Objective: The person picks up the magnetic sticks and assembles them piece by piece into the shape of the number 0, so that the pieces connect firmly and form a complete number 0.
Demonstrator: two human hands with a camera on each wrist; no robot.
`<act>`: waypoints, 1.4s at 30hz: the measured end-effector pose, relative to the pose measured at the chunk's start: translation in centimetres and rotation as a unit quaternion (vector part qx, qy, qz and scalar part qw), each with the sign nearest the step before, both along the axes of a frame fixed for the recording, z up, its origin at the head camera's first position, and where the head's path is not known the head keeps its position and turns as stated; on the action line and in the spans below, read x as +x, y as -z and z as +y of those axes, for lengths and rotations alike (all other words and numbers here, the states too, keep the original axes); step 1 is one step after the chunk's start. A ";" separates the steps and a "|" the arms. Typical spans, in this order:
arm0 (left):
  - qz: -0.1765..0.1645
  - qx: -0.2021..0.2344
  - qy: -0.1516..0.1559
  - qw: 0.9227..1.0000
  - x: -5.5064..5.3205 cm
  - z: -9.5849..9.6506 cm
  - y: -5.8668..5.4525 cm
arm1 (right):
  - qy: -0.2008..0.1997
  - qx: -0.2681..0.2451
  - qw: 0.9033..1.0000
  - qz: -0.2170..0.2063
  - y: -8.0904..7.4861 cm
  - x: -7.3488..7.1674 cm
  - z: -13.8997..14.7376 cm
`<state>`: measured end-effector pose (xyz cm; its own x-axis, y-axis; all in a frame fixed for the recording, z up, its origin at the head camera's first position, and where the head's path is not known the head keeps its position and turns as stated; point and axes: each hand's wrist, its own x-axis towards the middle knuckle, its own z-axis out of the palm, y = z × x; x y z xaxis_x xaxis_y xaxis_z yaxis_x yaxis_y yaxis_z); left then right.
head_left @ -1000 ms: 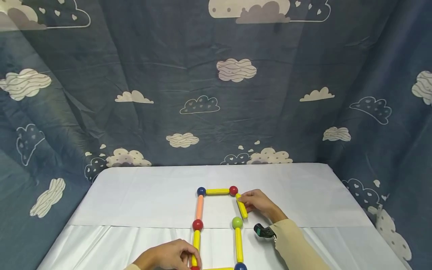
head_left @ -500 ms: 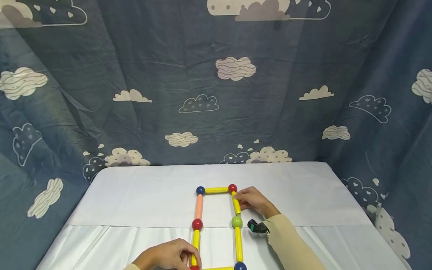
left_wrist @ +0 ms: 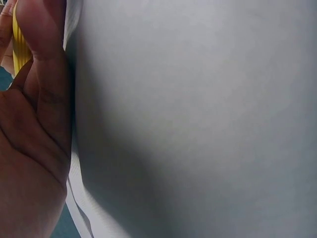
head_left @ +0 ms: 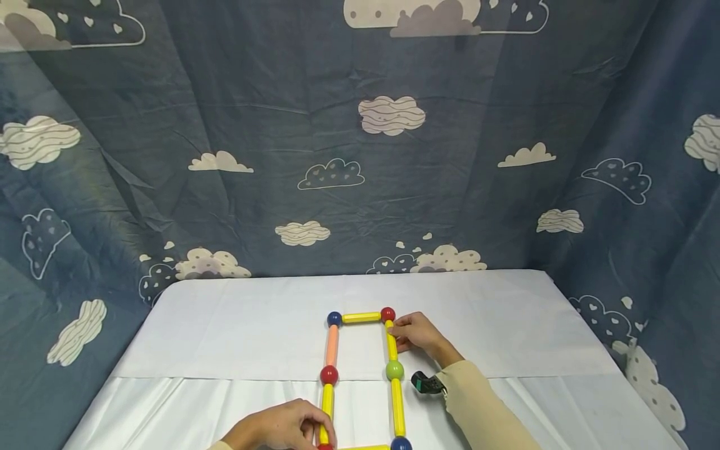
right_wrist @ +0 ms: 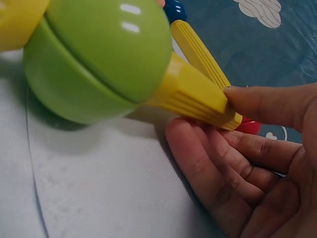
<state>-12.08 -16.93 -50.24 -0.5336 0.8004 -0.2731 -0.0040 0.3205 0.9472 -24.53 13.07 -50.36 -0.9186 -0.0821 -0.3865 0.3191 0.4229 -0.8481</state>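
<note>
Magnetic rods and balls form a ladder-like outline in the head view. My right hand pinches the upper right yellow magnetic rod between thumb and fingers. That rod spans from a red ball to a green ball; in the right wrist view its end meets the green ball. At the lower left my left hand holds another yellow rod close to a red ball at the frame's bottom edge. Only a strip of the yellow rod shows between the fingers in the left wrist view.
A salmon rod links a red ball to a blue ball. Yellow rods form the top and lower right side, which ends at a blue ball. A patterned curtain hangs behind the white table.
My right hand has swung the yellow rod's near end leftward, from beside the green ball into line with it, and the rod now meets that ball. The left hand has stayed put.
</note>
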 end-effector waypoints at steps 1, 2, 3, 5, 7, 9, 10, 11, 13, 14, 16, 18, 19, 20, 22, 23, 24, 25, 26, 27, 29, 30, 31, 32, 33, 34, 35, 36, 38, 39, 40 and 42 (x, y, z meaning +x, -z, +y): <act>0.000 0.002 0.002 1.000 0.0 0.0 0.0 | 0.001 0.000 1.000 0.000 0.0 0.0 0.0; 0.000 0.004 0.003 1.000 0.0 0.0 0.1 | -0.002 0.003 1.000 0.002 0.0 0.1 0.0; 0.000 0.006 0.005 1.000 0.0 0.0 0.1 | -0.002 0.004 1.000 0.002 -0.1 0.1 0.0; -0.002 0.008 0.006 1.000 0.0 0.0 0.2 | -0.003 0.009 1.000 0.006 -0.1 0.2 0.0; -0.004 0.010 0.006 1.000 -0.1 0.0 0.2 | -0.005 0.013 1.000 0.011 -0.1 0.3 0.0; -0.006 0.010 0.006 1.000 -0.1 0.0 0.2 | -0.002 0.012 1.000 0.014 -0.1 0.4 0.0; -0.005 0.010 0.007 1.000 -0.1 -0.1 0.2 | -0.004 0.012 1.000 0.017 -0.1 0.4 -0.1; -0.004 0.009 0.007 1.000 -0.1 -0.1 0.2 | -0.002 0.011 1.000 0.017 -0.1 0.4 -0.1; -0.002 0.008 0.008 1.000 -0.1 -0.1 0.1 | 0.004 0.008 1.000 0.015 0.0 0.5 -0.2; -0.004 0.007 0.008 1.000 -0.1 -0.1 0.1 | 0.006 0.009 1.000 0.015 0.0 0.5 -0.3; -0.003 0.004 0.009 1.000 -0.1 -0.1 0.0 | 0.010 0.011 1.000 0.015 0.0 0.6 -0.3; -0.002 0.004 0.010 1.000 -0.2 -0.1 0.0 | 0.018 0.012 1.000 0.014 0.0 0.7 -0.4; -0.003 0.004 0.010 1.000 -0.2 -0.1 -0.1 | 0.020 0.013 1.000 0.014 0.0 0.7 -0.5; -0.002 0.004 0.011 1.000 -0.2 -0.1 -0.1 | 0.022 0.013 1.000 0.015 0.1 0.7 -0.5; -0.002 0.006 0.013 1.000 -0.2 0.0 -0.1 | 0.026 0.013 0.999 0.015 0.2 0.7 -0.5; -0.001 0.007 0.014 1.000 -0.2 0.0 -0.1 | 0.028 0.013 0.999 0.015 0.2 0.8 -0.5; -0.003 0.008 0.014 1.000 -0.2 0.0 -0.1 | 0.029 0.013 0.999 0.016 0.2 0.8 -0.5; -0.003 0.009 0.015 1.000 -0.2 0.0 -0.1 | 0.030 0.014 0.999 0.017 0.3 0.8 -0.5; -0.002 0.010 0.016 1.000 -0.2 0.0 -0.1 | 0.030 0.014 0.999 0.017 0.3 0.8 -0.5; -0.002 0.011 0.017 1.000 -0.2 0.0 -0.1 | 0.032 0.014 0.999 0.017 0.3 0.8 -0.5; -0.001 0.011 0.019 1.000 -0.3 0.0 -0.1 | 0.033 0.013 0.999 0.017 0.3 0.8 -0.6; 0.000 0.012 0.019 1.000 -0.3 0.0 0.0 | 0.033 0.012 0.999 0.017 0.2 0.8 -0.6; 0.001 0.013 0.020 1.000 -0.3 0.0 -0.1 | 0.034 0.010 0.999 0.016 0.2 0.8 -0.6; 0.002 0.013 0.020 1.000 -0.3 0.0 -0.1 | 0.034 0.008 0.999 0.016 0.2 0.9 -0.6; 0.002 0.013 0.020 1.000 -0.3 0.0 -0.1 | 0.035 0.007 0.999 0.016 0.2 0.9 -0.6; 0.002 0.013 0.020 1.000 -0.3 0.1 -0.1 | 0.034 0.005 0.999 0.017 0.2 0.9 -0.6; 0.001 0.013 0.019 1.000 -0.3 0.1 -0.1 | 0.034 0.002 0.999 0.017 0.2 1.0 -0.6; 0.001 0.014 0.019 1.000 -0.3 0.1 -0.1 | 0.033 0.001 0.999 0.019 0.2 1.0 -0.6; 0.003 0.014 0.019 1.000 -0.3 0.1 -0.1 | 0.032 -0.002 0.999 0.022 0.2 1.1 -0.6; 0.003 0.014 0.019 1.000 -0.3 0.1 -0.1 | 0.033 -0.001 0.999 0.021 0.2 1.1 -0.6; 0.002 0.014 0.018 1.000 -0.3 0.1 -0.1 | 0.034 0.000 0.999 0.020 0.2 1.2 -0.7; 0.001 0.014 0.018 1.000 -0.2 0.0 -0.1 | 0.035 0.011 0.999 0.016 0.1 1.3 -0.7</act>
